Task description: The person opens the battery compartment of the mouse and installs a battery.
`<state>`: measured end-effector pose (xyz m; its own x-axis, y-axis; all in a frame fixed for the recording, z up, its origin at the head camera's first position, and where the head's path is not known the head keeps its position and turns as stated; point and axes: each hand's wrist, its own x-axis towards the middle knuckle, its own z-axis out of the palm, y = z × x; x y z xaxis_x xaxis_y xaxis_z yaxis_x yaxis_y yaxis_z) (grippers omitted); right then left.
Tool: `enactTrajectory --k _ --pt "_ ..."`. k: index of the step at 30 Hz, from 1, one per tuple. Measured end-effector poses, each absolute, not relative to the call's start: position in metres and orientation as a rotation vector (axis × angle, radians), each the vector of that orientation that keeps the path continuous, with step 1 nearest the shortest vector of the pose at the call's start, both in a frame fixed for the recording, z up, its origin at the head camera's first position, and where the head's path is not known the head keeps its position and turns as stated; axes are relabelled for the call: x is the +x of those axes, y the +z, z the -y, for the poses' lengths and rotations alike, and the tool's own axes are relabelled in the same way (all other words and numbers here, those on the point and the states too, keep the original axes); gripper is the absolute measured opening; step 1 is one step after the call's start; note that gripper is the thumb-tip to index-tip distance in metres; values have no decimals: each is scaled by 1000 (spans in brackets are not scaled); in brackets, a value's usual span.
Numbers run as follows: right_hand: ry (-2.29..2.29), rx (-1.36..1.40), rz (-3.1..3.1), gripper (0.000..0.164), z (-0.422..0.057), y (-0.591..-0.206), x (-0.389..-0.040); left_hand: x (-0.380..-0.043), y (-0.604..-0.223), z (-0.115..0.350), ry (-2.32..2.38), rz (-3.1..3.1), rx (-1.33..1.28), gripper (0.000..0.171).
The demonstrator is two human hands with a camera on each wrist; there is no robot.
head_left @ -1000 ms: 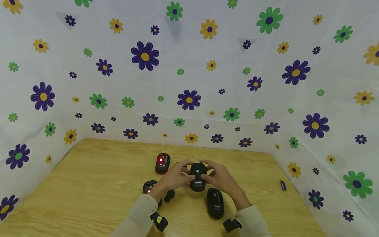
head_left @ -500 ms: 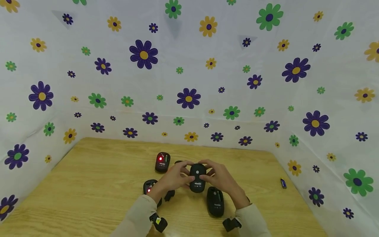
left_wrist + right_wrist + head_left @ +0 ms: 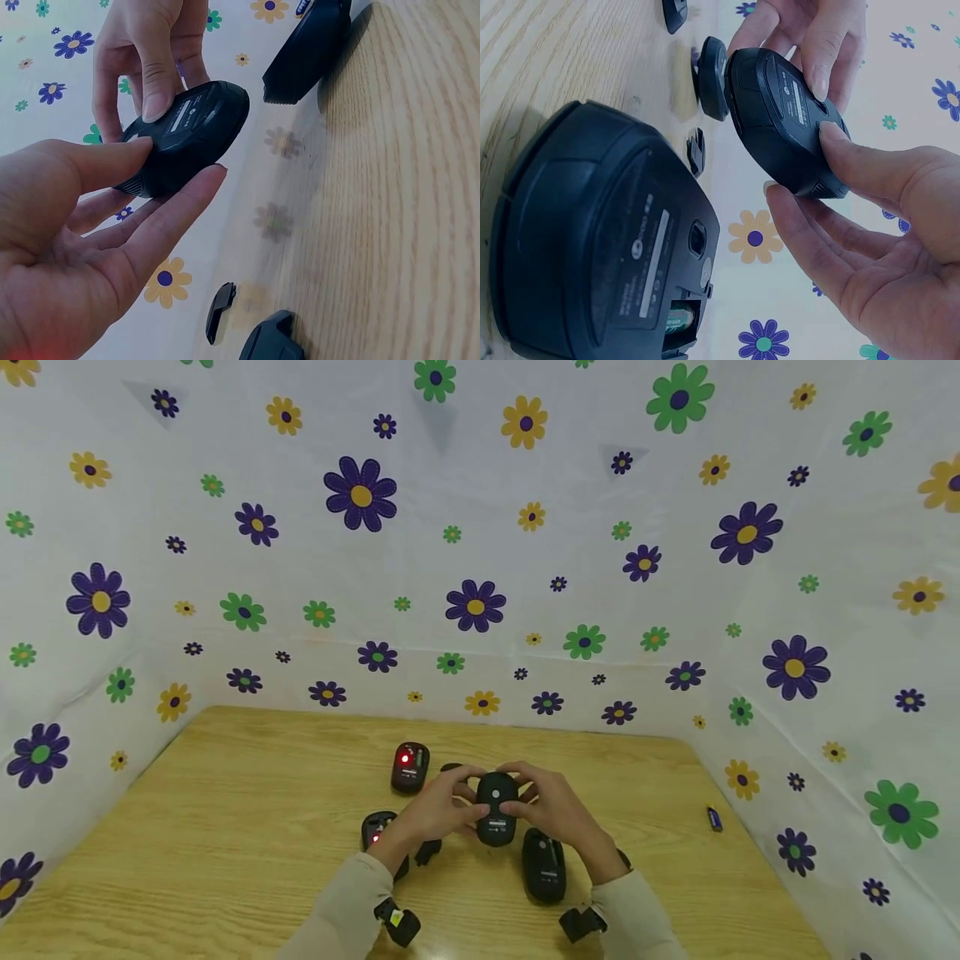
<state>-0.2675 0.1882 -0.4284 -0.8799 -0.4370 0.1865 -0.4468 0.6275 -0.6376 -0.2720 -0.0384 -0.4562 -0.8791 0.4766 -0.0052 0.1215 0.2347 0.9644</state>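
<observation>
Both hands hold a black computer mouse (image 3: 496,827) above the table, its underside with a white label facing up. My left hand (image 3: 442,806) pinches its left side, thumb on the underside and fingers beneath. From the other side my right hand (image 3: 555,806) grips it the same way, with its thumb (image 3: 855,154) on the underside near the sensor end. In the right wrist view a second upturned mouse (image 3: 592,225) lies close by, its battery compartment uncovered with a green battery (image 3: 679,318) inside. The held mouse's far end is partly covered by fingers.
Two upturned mice, one at the back (image 3: 410,768) and one partly behind the left forearm (image 3: 377,828), show red lights. A dark flat piece (image 3: 452,767) lies behind the left hand. A loose battery (image 3: 714,818) lies far right. Flowered cloth (image 3: 480,527) encloses the wooden table (image 3: 262,793).
The head view has shifted slightly. Both hands keep nearly the same grip on the mouse. The dark flat piece behind the left hand has come into view.
</observation>
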Motion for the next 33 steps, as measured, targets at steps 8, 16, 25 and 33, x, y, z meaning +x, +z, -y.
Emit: enactTrajectory --k 8,16,25,33 --pt "1087 750 2811 41 -186 -424 -268 -273 -454 38 1696 -2210 571 53" --pt "1083 727 2825 39 -185 -425 -266 -272 -456 38 1666 -2237 572 52" --pt "1069 725 2803 37 -186 -424 -266 -273 -454 35 1646 -2259 587 54" --pt "1055 710 2802 36 -188 -425 -265 -273 -455 33 1642 -2242 582 56"
